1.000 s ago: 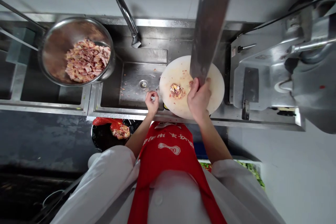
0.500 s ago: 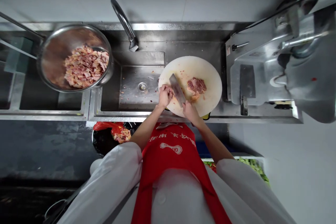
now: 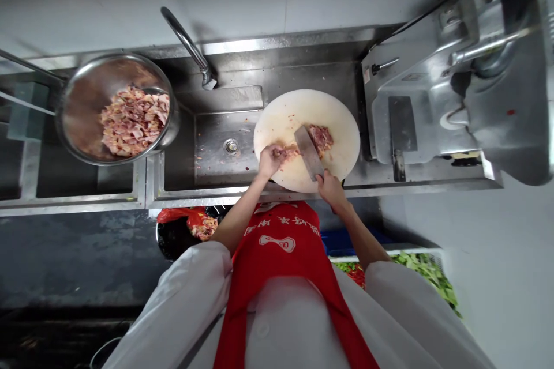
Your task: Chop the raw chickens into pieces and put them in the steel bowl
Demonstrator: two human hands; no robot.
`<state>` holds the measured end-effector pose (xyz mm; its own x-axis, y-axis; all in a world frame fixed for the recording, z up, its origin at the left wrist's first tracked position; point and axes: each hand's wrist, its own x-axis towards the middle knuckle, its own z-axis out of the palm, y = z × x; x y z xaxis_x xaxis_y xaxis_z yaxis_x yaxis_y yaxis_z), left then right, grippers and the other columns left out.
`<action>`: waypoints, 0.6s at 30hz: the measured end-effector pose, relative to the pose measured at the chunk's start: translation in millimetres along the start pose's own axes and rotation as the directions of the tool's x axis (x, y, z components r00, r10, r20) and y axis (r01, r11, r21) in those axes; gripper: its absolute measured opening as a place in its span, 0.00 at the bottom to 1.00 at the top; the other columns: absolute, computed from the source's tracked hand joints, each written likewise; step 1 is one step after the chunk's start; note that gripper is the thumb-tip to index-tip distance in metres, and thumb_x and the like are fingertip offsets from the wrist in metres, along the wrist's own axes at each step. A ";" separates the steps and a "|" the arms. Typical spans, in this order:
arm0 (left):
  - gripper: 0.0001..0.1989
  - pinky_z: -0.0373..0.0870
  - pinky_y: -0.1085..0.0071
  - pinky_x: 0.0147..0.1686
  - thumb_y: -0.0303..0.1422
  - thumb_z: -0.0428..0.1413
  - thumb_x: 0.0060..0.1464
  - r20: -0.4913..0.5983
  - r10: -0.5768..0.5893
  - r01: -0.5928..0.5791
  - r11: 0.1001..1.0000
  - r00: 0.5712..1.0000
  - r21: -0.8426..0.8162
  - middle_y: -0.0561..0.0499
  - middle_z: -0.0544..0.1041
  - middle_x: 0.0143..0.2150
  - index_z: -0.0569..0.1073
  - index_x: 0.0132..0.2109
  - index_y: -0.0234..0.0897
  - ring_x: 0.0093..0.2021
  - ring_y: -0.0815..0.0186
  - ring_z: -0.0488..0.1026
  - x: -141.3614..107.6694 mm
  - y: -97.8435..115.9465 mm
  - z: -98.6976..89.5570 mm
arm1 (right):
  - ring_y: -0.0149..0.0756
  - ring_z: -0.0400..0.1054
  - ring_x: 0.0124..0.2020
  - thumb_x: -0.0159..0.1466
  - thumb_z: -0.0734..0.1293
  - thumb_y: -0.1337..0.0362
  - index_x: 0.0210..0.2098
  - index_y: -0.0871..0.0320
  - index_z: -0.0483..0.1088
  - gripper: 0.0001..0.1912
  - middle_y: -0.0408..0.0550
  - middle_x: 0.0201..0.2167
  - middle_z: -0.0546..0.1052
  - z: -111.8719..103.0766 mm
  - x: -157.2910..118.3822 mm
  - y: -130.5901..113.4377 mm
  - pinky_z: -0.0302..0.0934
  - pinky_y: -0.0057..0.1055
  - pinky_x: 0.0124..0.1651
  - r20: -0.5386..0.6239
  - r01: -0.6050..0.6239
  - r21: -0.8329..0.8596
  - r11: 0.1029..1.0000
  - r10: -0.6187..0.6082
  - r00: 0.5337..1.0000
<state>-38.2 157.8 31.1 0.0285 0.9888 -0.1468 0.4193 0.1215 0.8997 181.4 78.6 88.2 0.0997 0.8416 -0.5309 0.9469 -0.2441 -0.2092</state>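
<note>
A round white cutting board (image 3: pixel 303 106) rests across the right side of the sink. My right hand (image 3: pixel 329 187) is closed round the handle of a cleaver (image 3: pixel 309 153), whose blade lies over the middle of the board. Right of the blade and touching it is a piece of red meat (image 3: pixel 321 138). At the board's left side my left hand (image 3: pixel 270 160) is closed on the end of a pale, thin strip of meat (image 3: pixel 291 153), which reaches toward the blade. Small scraps dot the board.
A large metal bowl (image 3: pixel 71 98) of cut meat stands at the left. A faucet (image 3: pixel 190 46) arches over the sink basin (image 3: pixel 212 155). On the right, a second cleaver (image 3: pixel 399 127) lies on a metal machine. Below are a black bin (image 3: pixel 173 242) and a crate of vegetables.
The cleaver and my right hand have moved right, up against the red meat. A strip of meat now shows between my left hand and the blade. The whole view has shifted and tilted slightly.
</note>
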 end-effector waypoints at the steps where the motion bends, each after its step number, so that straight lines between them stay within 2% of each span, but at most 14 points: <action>1: 0.02 0.72 0.67 0.37 0.28 0.60 0.55 -0.024 0.022 -0.020 0.996 0.999 0.084 0.47 0.75 0.34 0.75 0.37 0.34 0.32 0.66 0.72 -5.9 -2.2 -2.9 | 0.44 0.74 0.40 0.73 0.55 0.61 0.51 0.64 0.67 0.16 0.60 0.38 0.79 -8.4 -3.8 -6.0 0.59 0.33 0.41 -0.013 0.005 -0.007 1.000 -0.005 1.000; 3: 0.03 0.71 0.65 0.41 0.30 0.60 0.56 -0.079 0.042 -0.026 0.983 0.996 0.184 0.45 0.74 0.36 0.76 0.37 0.35 0.35 0.64 0.72 -19.4 -11.0 -13.9 | 0.43 0.74 0.37 0.74 0.54 0.62 0.51 0.65 0.67 0.16 0.60 0.36 0.78 -31.4 -12.7 -24.5 0.58 0.33 0.39 -0.083 0.018 -0.016 1.000 -0.019 0.996; 6: 0.07 0.71 0.67 0.36 0.35 0.58 0.59 -0.196 0.010 0.023 0.986 0.981 0.167 0.45 0.75 0.38 0.77 0.39 0.36 0.33 0.65 0.72 -39.6 -30.1 -34.5 | 0.44 0.74 0.37 0.75 0.48 0.59 0.55 0.67 0.63 0.22 0.62 0.36 0.78 -67.7 -24.6 -62.6 0.59 0.34 0.37 -0.283 0.064 0.035 0.997 -0.052 0.958; 8: 0.08 0.71 0.70 0.33 0.35 0.57 0.59 -0.259 -0.024 0.062 0.989 0.966 0.137 0.47 0.75 0.37 0.77 0.38 0.36 0.30 0.67 0.71 -51.6 -42.8 -45.6 | 0.45 0.74 0.40 0.75 0.44 0.56 0.58 0.67 0.60 0.26 0.63 0.39 0.78 -76.8 -27.2 -88.1 0.61 0.34 0.39 -0.357 0.110 0.115 0.987 -0.062 0.932; 10: 0.08 0.71 0.71 0.33 0.35 0.55 0.59 -0.297 -0.050 0.089 0.989 0.953 0.119 0.47 0.75 0.36 0.76 0.37 0.36 0.29 0.69 0.71 -62.8 -53.6 -53.5 | 0.46 0.74 0.43 0.75 0.45 0.56 0.60 0.67 0.60 0.26 0.64 0.41 0.77 -65.5 -23.0 -107.9 0.62 0.34 0.41 -0.280 0.106 0.179 0.978 -0.052 0.959; 12: 0.08 0.72 0.71 0.33 0.34 0.55 0.59 -0.325 -0.065 0.107 0.988 0.944 0.111 0.47 0.75 0.36 0.76 0.36 0.36 0.30 0.68 0.72 -73.3 -61.6 -59.7 | 0.48 0.75 0.45 0.75 0.49 0.59 0.58 0.66 0.62 0.22 0.64 0.42 0.77 -39.5 -12.3 -118.2 0.63 0.35 0.44 -0.086 0.059 0.173 0.983 -0.044 0.995; 14: 0.08 0.73 0.70 0.34 0.34 0.54 0.58 -0.357 -0.072 0.116 0.988 0.931 0.103 0.48 0.76 0.36 0.76 0.36 0.36 0.32 0.67 0.73 -82.8 -67.1 -66.2 | 0.48 0.75 0.46 0.74 0.52 0.62 0.55 0.66 0.64 0.18 0.64 0.42 0.78 -14.6 2.0 -119.6 0.63 0.35 0.46 0.062 0.045 0.119 0.992 -0.052 0.997; 16: 0.07 0.73 0.70 0.34 0.33 0.54 0.58 -0.388 -0.071 0.119 0.988 0.919 0.098 0.48 0.76 0.35 0.75 0.36 0.36 0.33 0.65 0.74 -91.0 -71.0 -74.2 | 0.47 0.74 0.48 0.73 0.53 0.64 0.55 0.65 0.65 0.17 0.63 0.44 0.78 -6.3 13.6 -116.4 0.63 0.35 0.47 0.091 0.078 0.084 0.993 -0.085 0.992; 18: 0.07 0.73 0.68 0.34 0.32 0.53 0.59 -0.397 -0.066 0.114 0.989 0.916 0.098 0.48 0.75 0.34 0.74 0.36 0.36 0.33 0.65 0.73 -98.0 -74.3 -83.0 | 0.46 0.74 0.47 0.73 0.54 0.64 0.54 0.64 0.65 0.16 0.62 0.43 0.78 -19.1 16.6 -114.4 0.63 0.35 0.46 0.058 0.118 0.065 0.991 -0.122 0.991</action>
<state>-147.5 59.0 12.7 -0.3617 0.9318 -0.0308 0.5063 0.2241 0.8328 80.5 129.7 119.1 -0.0347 0.8358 -0.5479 0.9300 -0.1737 -0.3239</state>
